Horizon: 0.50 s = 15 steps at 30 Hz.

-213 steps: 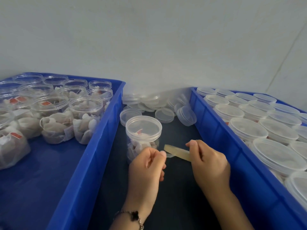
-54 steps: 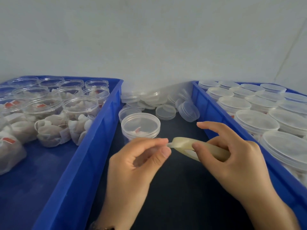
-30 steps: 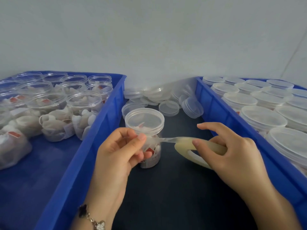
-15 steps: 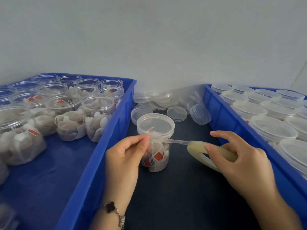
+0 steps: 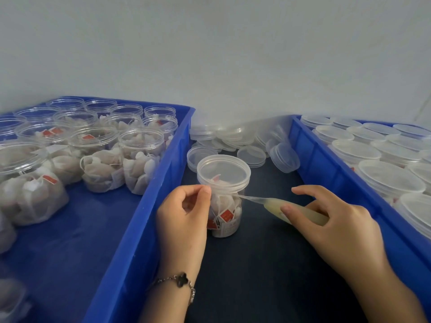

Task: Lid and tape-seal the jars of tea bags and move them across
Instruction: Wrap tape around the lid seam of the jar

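A clear jar of tea bags (image 5: 225, 213) with a translucent lid (image 5: 223, 172) stands on the dark surface between two blue bins. My left hand (image 5: 186, 210) pinches the free end of the tape against the jar's left side, just under the lid. A thin clear strip (image 5: 250, 198) runs from the jar to the pale roll of tape (image 5: 275, 207), which my right hand (image 5: 335, 227) grips to the jar's right, with the index finger lifted.
The left blue bin (image 5: 149, 220) holds several open jars of tea bags (image 5: 140, 159). The right blue bin (image 5: 326, 183) holds several lidded jars (image 5: 389, 176). Loose lids (image 5: 250, 156) lie piled against the wall behind the jar.
The left hand has carried the tape end to the jar and pressed it under the lid. The right hand has lowered the roll, and the strip between them is longer.
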Motion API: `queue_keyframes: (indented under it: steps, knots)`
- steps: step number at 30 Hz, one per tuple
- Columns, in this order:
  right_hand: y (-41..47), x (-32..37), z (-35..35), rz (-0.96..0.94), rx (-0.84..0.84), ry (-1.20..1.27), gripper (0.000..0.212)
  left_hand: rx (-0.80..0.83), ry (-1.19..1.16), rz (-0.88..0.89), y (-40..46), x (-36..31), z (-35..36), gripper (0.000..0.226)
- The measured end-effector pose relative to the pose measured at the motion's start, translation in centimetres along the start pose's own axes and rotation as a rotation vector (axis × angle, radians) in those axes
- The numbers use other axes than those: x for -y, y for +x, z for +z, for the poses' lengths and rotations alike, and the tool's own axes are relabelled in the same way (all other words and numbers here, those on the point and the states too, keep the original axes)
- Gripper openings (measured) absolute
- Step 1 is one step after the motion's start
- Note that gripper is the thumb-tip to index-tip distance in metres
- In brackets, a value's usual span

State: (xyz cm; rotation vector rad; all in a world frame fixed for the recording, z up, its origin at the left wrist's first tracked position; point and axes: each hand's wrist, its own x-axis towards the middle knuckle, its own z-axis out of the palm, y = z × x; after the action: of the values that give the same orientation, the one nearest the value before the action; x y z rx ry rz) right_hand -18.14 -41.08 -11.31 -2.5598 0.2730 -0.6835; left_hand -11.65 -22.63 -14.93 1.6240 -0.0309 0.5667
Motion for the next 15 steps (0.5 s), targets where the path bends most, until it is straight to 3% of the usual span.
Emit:
queue_keyframes:
  steps: [6, 15]
  knots:
    - [0.0, 0.1, 0.1, -0.012, -0.009, -0.002, 0.063, -0.02, 0.005, -0.005, 0.0, 0.5, 0.0, 0.015]
    - [0.0, 0.1, 0.3, -0.024, -0.018, -0.017, 0.062, -0.102, 0.072, 0.191, 0.1, 1.6, 0.3, 0.005]
